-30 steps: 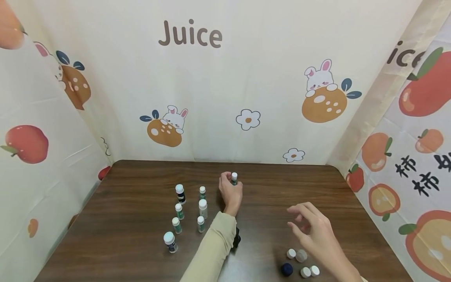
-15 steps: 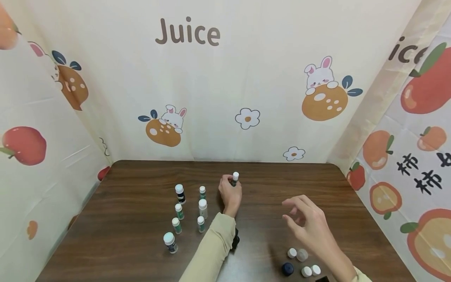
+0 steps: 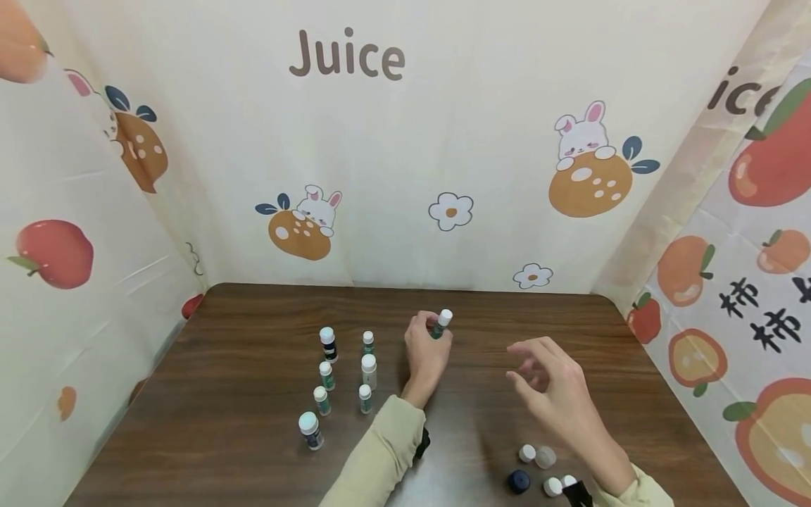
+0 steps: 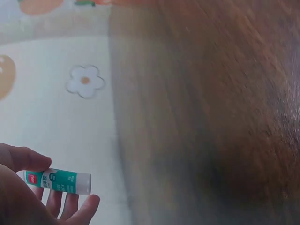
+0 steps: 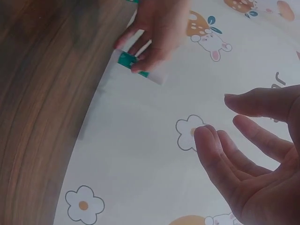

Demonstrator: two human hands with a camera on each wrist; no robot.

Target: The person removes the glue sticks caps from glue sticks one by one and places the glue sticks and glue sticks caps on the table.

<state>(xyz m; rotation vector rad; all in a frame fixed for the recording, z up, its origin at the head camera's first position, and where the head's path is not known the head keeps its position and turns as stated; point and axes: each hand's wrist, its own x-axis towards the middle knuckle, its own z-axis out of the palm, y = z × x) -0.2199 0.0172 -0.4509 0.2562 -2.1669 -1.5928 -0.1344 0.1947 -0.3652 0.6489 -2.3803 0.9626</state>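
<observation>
My left hand grips a green-labelled glue stick with white ends, tilted, towards the back of the table. In the left wrist view the thumb lies on one side of it and the fingers on the other. Off to the right, my right hand hangs above the table with its fingers loosely bent and nothing between them. The right wrist view shows this same right hand apart from the glue stick. Left of my left arm, several glue sticks of different sizes, such as a large one, stand upright in two columns.
Several loose caps lie at the front right: white ones, a clear one and a navy one. The brown wooden table ends at a printed curtain behind and at both sides.
My left hand has shifted slightly right, and the glue stick in it leans more to the right. My right hand has risen a little and drifted slightly left.
</observation>
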